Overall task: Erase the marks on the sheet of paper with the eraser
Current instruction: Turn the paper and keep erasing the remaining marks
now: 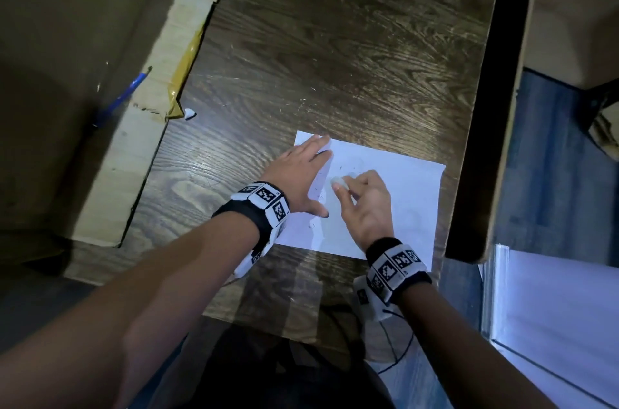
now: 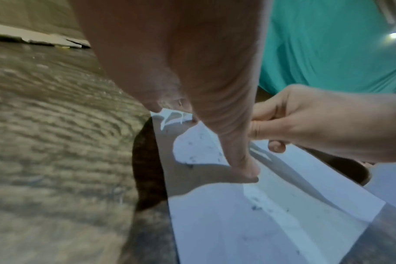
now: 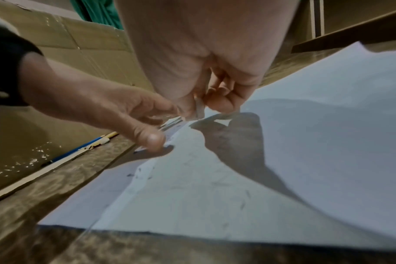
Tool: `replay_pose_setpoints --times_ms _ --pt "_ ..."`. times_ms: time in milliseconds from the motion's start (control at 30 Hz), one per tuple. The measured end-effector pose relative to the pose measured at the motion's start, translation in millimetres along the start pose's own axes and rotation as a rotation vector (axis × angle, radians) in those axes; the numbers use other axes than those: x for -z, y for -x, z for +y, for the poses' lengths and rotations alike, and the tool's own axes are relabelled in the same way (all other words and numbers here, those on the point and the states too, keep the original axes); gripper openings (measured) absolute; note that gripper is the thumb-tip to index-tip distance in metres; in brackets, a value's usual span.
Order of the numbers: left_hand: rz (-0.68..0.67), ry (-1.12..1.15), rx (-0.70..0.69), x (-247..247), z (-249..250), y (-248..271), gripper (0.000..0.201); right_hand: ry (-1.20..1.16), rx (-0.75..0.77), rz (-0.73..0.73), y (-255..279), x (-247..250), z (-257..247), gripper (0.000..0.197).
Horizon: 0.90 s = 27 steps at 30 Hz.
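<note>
The bench (image 1: 335,57) is a long dark board with a strong wood grain, a little shiny where the light falls, and small pale crumbs lie on it here and there. Along its left side lies flattened brown cardboard (image 1: 67,73) with strips of yellowish tape, and a blue pencil (image 1: 122,97) rests on it, well apart from the work. To the right of the bench I see a blue-grey floor (image 1: 542,154), and in the wrist views some green cloth (image 2: 328,44) hangs behind. The sheet of paper (image 1: 412,194) lies flat near the right edge of the bench; it is white, thin and rectangular, with faint grey marks and dark specks near its left part. The left hand (image 1: 298,181) lies on the left part of the sheet with straight, spread fingers, and the thumb tip presses the paper. The right hand (image 1: 365,204) is just beside it, with fingers curled, and it pinches a small pale eraser (image 1: 337,181) with a rounded end, which touches the paper near the middle. Both wrists carry black bands (image 1: 398,268) with white square-patterned tags.
</note>
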<state>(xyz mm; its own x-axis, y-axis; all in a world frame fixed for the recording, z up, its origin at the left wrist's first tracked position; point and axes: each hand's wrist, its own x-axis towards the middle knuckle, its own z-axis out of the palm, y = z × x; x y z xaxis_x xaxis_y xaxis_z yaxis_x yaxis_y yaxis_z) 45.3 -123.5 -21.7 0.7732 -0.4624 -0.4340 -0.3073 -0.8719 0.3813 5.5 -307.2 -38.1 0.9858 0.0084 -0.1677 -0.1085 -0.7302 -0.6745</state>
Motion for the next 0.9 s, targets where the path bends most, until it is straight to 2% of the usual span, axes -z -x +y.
replay_pose_setpoints --times_ms 67,267,400,500,567,633,733,800,900 --pt "-0.007 0.025 0.000 -8 -3 -3 0.126 0.011 0.068 -0.002 -3 1 0 0.028" --pt "0.017 -0.043 -0.015 -14 -10 -4 0.129 0.240 0.190 -0.074 -33 -3 -12 0.034" --pt "0.032 -0.067 -0.003 -17 -11 -6 0.132 0.274 0.141 0.009 -38 -7 -27 0.038" --pt "0.038 -0.103 -0.002 -19 -11 -7 0.131 0.195 0.118 -0.034 4 -11 -32 0.034" --pt "0.033 -0.111 0.003 -20 -10 -8 0.130 0.199 0.137 -0.092 12 -8 -30 0.033" --pt "0.026 -0.113 0.013 -19 -9 -8 0.133 0.292 0.116 -0.137 -13 -8 -32 0.035" --pt "0.011 -0.089 0.033 -17 -8 -8 0.138 0.309 0.053 -0.014 -54 -14 -36 0.036" --pt "0.010 -0.087 0.033 -16 -8 -8 0.139 0.323 0.032 0.021 -41 -20 -38 0.034" --pt "0.043 -0.114 0.029 -18 -9 -8 0.129 0.235 0.083 -0.102 7 -18 -31 0.031"
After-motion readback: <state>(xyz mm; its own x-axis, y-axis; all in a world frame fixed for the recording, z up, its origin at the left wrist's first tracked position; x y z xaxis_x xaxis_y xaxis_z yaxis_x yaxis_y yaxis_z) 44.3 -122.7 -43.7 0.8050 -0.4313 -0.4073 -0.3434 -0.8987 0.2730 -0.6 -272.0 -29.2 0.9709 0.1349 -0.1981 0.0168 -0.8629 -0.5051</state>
